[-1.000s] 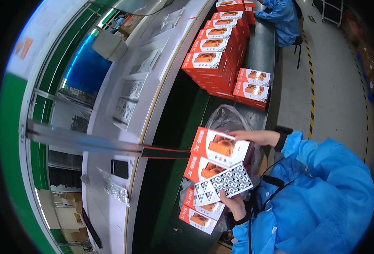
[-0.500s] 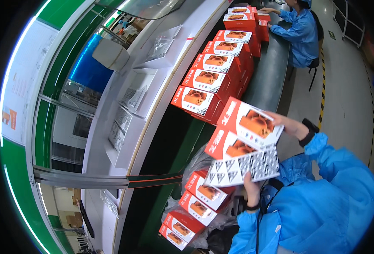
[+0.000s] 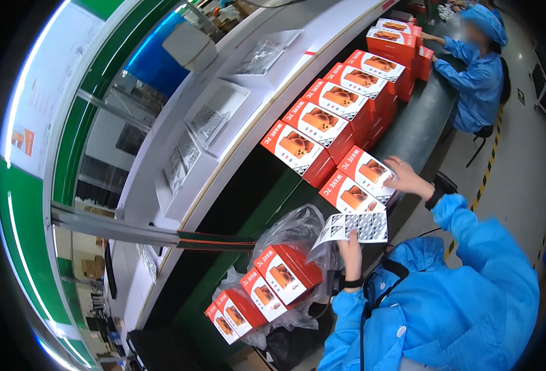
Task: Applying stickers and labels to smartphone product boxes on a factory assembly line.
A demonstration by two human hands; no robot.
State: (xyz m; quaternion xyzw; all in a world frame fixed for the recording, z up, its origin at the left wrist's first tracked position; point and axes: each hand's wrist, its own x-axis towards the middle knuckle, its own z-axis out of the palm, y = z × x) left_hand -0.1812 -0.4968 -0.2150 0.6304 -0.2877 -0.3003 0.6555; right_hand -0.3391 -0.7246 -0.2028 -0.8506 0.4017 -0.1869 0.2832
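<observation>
My left hand (image 3: 349,250) grips a white sheet of black-patterned stickers (image 3: 362,227) by its lower edge, thumb on top. The sheet overlaps the near end of a red and white box (image 3: 350,193). Beside that lies a second such box (image 3: 367,168), and my right hand (image 3: 409,179) reaches over its right edge, fingers apart, fingertips at its printed top. Just beyond, several matching boxes (image 3: 294,147) stand stacked in a row, some bearing black-and-white corner stickers.
More red and white boxes (image 3: 283,276) sit in clear plastic wrap (image 3: 294,226) at lower left. White trays (image 3: 217,114) with small bags rest on the pale shelf (image 3: 248,142). A co-worker in blue (image 3: 474,74) sits at the far end of the dark bench (image 3: 418,117).
The view has shifted. The two nearest boxes now lie lower, close against the stacked row. My right hand's fingers have spread; my left still holds the sticker sheet.
</observation>
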